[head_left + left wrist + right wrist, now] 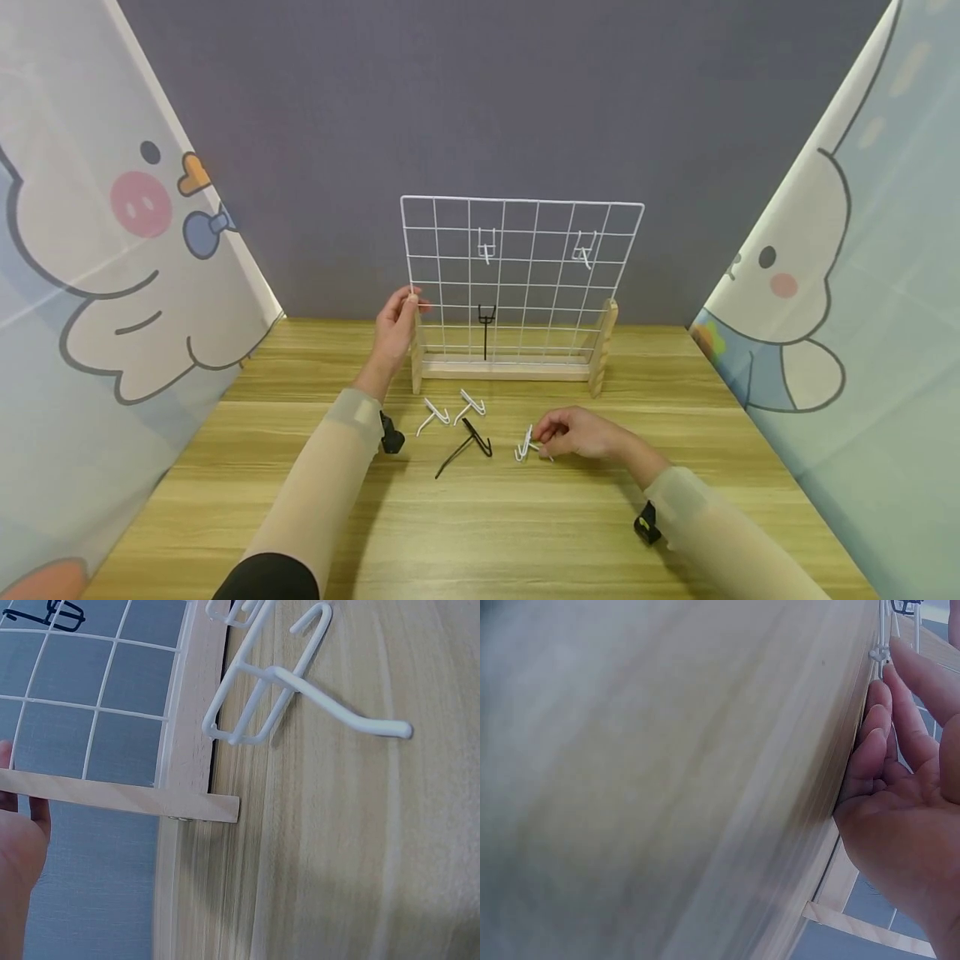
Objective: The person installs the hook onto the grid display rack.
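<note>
My left hand [393, 329] grips the top of the left wooden upright [417, 354] of a stand holding a white wire grid [517, 285]. In the left wrist view, that hand [19, 859] reaches round the wood, its fingers partly hidden. My right hand [588, 433] pinches a white display hook [523, 450] at the table surface with thumb and index finger; the right wrist view shows the fingertips at the hook [880, 654]. Left of it lie two white hooks [433, 413] [471, 403] and a longer black hook [454, 458].
Two white hooks [487, 251] [582, 253] hang high on the grid, and a black hook [485, 337] hangs lower. The stand's wooden base bar [506, 372] rests on the wood-grain table [480, 533]. A grey panel [517, 100] stands behind, with printed cloths [82, 233] [885, 250] either side.
</note>
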`<state>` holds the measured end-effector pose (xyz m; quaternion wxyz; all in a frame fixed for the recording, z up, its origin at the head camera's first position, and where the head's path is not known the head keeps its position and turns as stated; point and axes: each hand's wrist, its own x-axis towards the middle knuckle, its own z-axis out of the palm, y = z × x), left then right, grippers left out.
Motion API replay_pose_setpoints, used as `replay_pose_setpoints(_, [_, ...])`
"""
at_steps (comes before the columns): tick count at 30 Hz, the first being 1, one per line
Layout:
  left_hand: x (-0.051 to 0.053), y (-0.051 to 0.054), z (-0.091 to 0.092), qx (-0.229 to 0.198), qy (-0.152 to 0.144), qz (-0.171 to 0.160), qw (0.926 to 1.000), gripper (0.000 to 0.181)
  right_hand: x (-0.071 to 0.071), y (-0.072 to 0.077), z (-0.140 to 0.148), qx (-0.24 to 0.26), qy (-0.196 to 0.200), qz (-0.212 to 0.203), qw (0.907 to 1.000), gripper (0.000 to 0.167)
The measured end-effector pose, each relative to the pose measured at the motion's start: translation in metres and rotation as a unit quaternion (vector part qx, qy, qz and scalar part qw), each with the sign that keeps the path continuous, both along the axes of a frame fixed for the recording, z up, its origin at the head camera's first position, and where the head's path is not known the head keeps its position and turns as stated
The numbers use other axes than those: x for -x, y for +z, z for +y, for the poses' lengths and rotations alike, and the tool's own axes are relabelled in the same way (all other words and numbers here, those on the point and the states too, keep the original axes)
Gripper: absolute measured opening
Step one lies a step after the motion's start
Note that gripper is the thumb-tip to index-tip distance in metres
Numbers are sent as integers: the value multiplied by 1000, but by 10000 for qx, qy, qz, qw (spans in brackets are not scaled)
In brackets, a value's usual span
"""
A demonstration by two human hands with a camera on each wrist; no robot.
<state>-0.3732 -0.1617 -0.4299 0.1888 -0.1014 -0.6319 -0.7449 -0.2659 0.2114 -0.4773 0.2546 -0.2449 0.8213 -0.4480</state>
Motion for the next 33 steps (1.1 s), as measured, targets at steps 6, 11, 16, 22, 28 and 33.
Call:
replay_pose_setpoints(6, [-2, 1, -1, 94, -28, -18, 10000, 36, -1, 1, -1, -100, -11, 55, 9999, 20])
replay_pose_setpoints(11, [-3, 2, 0, 64, -10, -35, 10000, 23, -1, 0, -1, -22, 66, 69, 10000, 20])
replay_pose_setpoints(16, [-3, 2, 0, 38, 18, 24, 10000, 17, 1, -2, -1, -35, 87, 122, 9999, 20])
replay_pose_setpoints(22, [-3, 2, 0, 72, -1, 22, 10000, 21, -1, -1, -2, -134, 6, 175, 9998, 18])
replay_pose_setpoints(28, [-3, 2, 0, 67, -16, -27, 10000, 17, -3, -1, -3, -199, -67, 276, 9994, 16])
replay_pose_setpoints(33, [-2, 1, 0, 32, -23, -28, 10000, 19, -3, 1, -4, -238, -112, 339, 9991, 15])
